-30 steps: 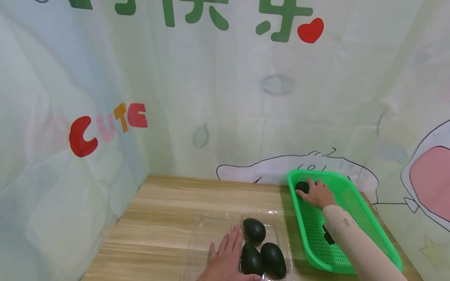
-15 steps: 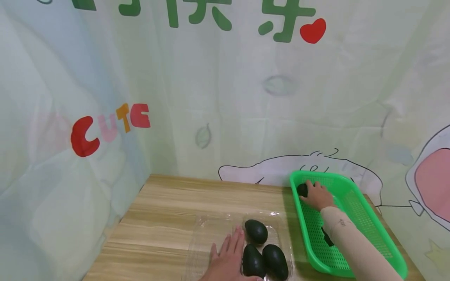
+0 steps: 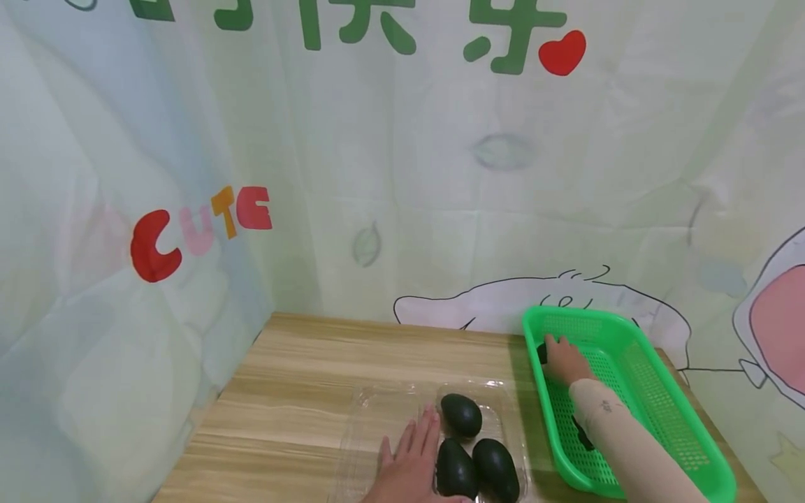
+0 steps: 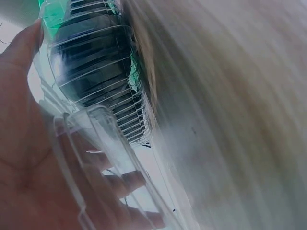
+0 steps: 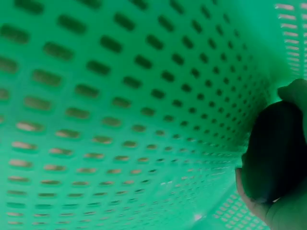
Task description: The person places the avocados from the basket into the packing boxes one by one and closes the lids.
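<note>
In the head view my right hand (image 3: 566,363) reaches into the green plastic basket (image 3: 635,381) by its left wall. It grips a dark avocado (image 5: 272,153), with thumb and fingers on opposite sides of it in the right wrist view; the hand covers most of the fruit from above. My left hand (image 3: 407,464) lies with straight fingers on the clear plastic clamshell box (image 3: 371,426), against the left side of its filled half. Three dark avocados sit there: one at the back (image 3: 461,415), two in front, a left one (image 3: 455,469) and a right one (image 3: 497,468).
The box's lid half lies folded out on the left. Both containers stand on a wood-grain table (image 3: 295,377), the basket at its right. A printed cloth backdrop (image 3: 428,175) rises behind the table and along both sides.
My right hand has moved a little toward the near side inside the basket, bringing the avocado along the left wall. The left hand stays on the box. The head view has shifted slightly.
</note>
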Motion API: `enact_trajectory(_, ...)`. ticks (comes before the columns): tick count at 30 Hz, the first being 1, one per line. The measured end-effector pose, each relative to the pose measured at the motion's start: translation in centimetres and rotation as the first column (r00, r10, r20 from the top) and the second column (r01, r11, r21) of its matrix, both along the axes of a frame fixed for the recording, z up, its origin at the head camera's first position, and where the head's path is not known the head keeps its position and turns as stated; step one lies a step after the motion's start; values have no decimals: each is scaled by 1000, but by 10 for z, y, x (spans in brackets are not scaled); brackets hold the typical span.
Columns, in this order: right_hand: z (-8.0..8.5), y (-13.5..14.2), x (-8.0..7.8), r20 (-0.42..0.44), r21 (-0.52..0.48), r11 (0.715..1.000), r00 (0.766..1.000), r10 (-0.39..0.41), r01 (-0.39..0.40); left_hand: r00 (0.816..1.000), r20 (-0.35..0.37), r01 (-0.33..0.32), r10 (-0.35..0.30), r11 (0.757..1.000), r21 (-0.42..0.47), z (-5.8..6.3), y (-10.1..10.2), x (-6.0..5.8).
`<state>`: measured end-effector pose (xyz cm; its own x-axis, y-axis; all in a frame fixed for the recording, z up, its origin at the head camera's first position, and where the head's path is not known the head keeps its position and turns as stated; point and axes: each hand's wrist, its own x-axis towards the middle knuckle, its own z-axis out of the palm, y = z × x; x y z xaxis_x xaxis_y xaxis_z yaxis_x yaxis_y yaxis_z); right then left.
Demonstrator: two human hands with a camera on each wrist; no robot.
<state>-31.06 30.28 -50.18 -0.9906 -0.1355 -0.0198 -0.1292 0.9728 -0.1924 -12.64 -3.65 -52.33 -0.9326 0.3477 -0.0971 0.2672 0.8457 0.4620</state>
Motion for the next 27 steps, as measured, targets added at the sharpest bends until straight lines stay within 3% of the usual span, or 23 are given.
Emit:
enact_trajectory(12,-2,11,2,4,-35,999,1000,-17,17,999,-34,-4,4,1000,-10,0,1,2)
enact_trajectory(19,7,13,10,43,-54,997,998,-49,51,997,-74,2,-3,1000,-8,-1,0,2)
enact_trajectory(27,20,13,24,61,-127,989,995,-74,82,999,-48,2,-2,1000,-3,1,-2,3)
